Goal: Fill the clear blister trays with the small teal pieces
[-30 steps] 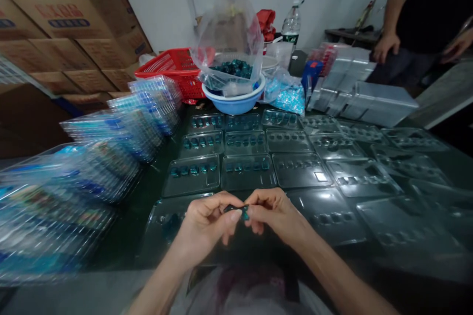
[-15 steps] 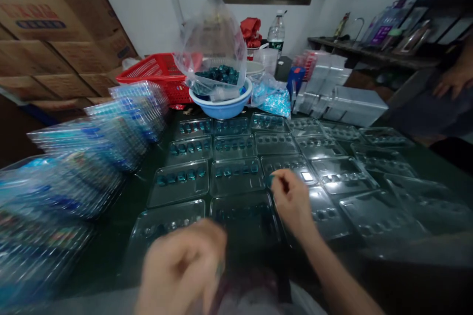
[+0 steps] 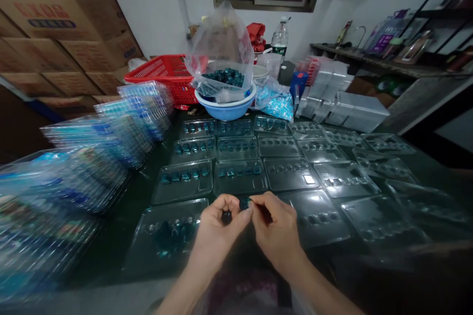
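My left hand [image 3: 218,229] is curled around small dark teal pieces [image 3: 226,216] near the table's front edge. My right hand [image 3: 275,226] pinches one small teal piece [image 3: 244,203] at its fingertips, touching the left hand's thumb. Both hands hover over a clear blister tray [image 3: 236,206] in the nearest row. Left of it, another clear tray [image 3: 166,236] holds a loose heap of teal pieces. Rows of clear trays [image 3: 240,177] lie ahead; the left ones have teal pieces in their pockets, the right ones [image 3: 343,179] look unfilled.
Stacks of finished blue packs [image 3: 92,157] fan along the left. A blue bowl [image 3: 226,106] with a plastic bag of teal pieces [image 3: 223,76] stands at the back, beside a red basket [image 3: 162,71], a water bottle [image 3: 280,42] and stacked clear trays [image 3: 343,103]. Cardboard boxes [image 3: 55,24] line the left wall.
My right hand came back from the tray ahead and my left hand rose again; both meet at the front. The person at the right is out of view.
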